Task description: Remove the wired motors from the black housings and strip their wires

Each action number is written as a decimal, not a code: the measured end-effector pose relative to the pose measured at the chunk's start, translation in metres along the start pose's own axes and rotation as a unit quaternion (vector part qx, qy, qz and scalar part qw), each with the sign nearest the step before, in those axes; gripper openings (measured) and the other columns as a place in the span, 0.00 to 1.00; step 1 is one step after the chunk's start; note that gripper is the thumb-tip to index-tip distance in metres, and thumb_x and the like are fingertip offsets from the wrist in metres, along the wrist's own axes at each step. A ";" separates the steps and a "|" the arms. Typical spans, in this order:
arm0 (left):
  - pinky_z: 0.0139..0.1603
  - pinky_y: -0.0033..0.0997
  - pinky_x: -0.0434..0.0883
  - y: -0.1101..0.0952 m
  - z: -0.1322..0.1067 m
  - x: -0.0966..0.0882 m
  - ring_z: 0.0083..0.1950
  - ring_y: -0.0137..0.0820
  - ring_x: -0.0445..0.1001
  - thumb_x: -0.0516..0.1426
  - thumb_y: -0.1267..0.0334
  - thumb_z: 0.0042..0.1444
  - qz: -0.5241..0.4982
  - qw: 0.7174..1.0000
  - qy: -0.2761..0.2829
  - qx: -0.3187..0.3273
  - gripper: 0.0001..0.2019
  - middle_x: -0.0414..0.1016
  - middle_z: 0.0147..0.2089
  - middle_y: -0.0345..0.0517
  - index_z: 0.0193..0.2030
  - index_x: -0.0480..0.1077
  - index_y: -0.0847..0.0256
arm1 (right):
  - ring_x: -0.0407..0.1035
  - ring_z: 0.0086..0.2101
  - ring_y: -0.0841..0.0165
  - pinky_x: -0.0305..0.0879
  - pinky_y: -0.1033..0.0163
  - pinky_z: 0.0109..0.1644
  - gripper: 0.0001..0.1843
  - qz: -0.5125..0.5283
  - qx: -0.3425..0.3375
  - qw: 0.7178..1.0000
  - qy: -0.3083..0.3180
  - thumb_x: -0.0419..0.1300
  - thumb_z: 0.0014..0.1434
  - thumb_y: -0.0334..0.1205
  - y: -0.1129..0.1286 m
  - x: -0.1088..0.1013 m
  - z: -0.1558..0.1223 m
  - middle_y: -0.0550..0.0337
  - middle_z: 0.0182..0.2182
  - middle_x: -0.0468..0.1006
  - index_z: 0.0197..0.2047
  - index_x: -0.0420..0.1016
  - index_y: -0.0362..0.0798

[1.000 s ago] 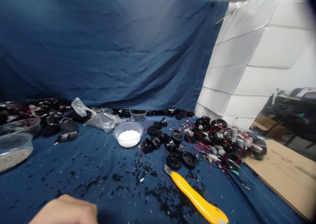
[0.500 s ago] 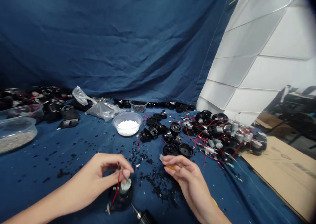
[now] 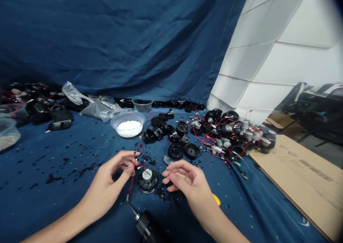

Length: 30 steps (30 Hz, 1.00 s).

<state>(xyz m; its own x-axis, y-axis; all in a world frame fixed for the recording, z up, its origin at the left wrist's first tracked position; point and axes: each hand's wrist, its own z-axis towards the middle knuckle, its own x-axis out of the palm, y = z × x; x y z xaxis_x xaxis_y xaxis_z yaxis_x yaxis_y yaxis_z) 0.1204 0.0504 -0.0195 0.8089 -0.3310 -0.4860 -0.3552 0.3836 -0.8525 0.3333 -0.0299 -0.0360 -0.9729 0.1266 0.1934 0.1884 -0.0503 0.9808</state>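
Observation:
My left hand (image 3: 112, 178) pinches the red wire (image 3: 133, 171) of a small round black housing with a silver motor (image 3: 147, 179) that rests on the blue cloth between my hands. My right hand (image 3: 187, 178) hovers just right of that housing, fingers curled and slightly apart, nothing visible in them. Under my right hand lies a yellow utility knife, with its blade tip (image 3: 167, 160) and yellow end (image 3: 216, 199) showing. A black tool with a metal tip (image 3: 146, 227) lies near the bottom edge.
A clear bowl of white pellets (image 3: 128, 124) stands behind my hands. Loose black housings (image 3: 177, 143) and a pile of motors with red wires (image 3: 230, 137) lie to the right. Cardboard (image 3: 302, 178) covers the right edge; plastic bags (image 3: 93, 107), tubs (image 3: 8, 135) and black parts sit left.
The view has shifted and both hands have come up onto the cloth. The motor housing now lies between them, with my left fingers pinching its red wire higher.

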 end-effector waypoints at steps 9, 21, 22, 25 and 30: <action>0.43 0.30 0.63 0.004 -0.008 0.003 0.36 0.30 0.69 0.52 0.57 0.63 0.008 0.999 0.025 0.046 0.16 0.70 0.33 0.38 0.55 0.64 0.59 | 0.72 0.44 0.68 0.71 0.61 0.47 0.12 -0.251 -0.076 0.963 0.054 0.60 0.57 0.33 -0.015 0.006 -0.010 0.60 0.44 0.77 0.44 0.77 0.52; 0.35 0.27 0.62 0.002 0.003 -0.001 0.30 0.28 0.65 0.56 0.56 0.61 -0.088 0.993 0.050 -0.056 0.16 0.67 0.25 0.36 0.51 0.70 0.62 | 0.71 0.46 0.70 0.72 0.64 0.46 0.11 -0.298 -0.077 0.948 0.078 0.59 0.59 0.32 -0.016 0.005 -0.010 0.62 0.46 0.76 0.44 0.75 0.53; 0.32 0.25 0.62 0.001 0.004 -0.003 0.28 0.27 0.65 0.56 0.56 0.61 -0.119 0.988 0.066 -0.072 0.16 0.67 0.24 0.36 0.51 0.70 0.63 | 0.71 0.46 0.70 0.72 0.64 0.46 0.11 -0.299 -0.077 0.948 0.078 0.59 0.59 0.32 -0.015 0.005 -0.010 0.62 0.46 0.76 0.44 0.75 0.53; 0.27 0.21 0.61 -0.006 0.007 -0.005 0.25 0.23 0.64 0.54 0.58 0.60 -0.203 0.967 0.096 -0.118 0.15 0.67 0.23 0.38 0.47 0.72 0.66 | 0.71 0.46 0.70 0.71 0.64 0.46 0.10 -0.306 -0.083 0.945 0.083 0.59 0.59 0.33 -0.015 0.005 -0.011 0.61 0.45 0.76 0.44 0.75 0.52; 0.25 0.18 0.65 -0.016 0.004 -0.008 0.26 0.22 0.68 0.58 0.66 0.58 -0.394 0.891 0.111 -0.199 0.10 0.76 0.31 0.45 0.45 0.76 0.66 | 0.71 0.45 0.70 0.71 0.64 0.45 0.09 -0.300 -0.076 0.947 0.087 0.58 0.60 0.33 -0.014 0.005 -0.011 0.60 0.45 0.76 0.43 0.75 0.51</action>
<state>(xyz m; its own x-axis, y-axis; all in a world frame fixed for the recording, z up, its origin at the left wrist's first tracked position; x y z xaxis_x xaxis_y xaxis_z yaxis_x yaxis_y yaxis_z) 0.1215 0.0502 -0.0010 0.7841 -0.5410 0.3041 0.1073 -0.3644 -0.9251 0.3245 -0.0395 -0.0491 -0.9085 0.0138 -0.4177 -0.4141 -0.1646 0.8952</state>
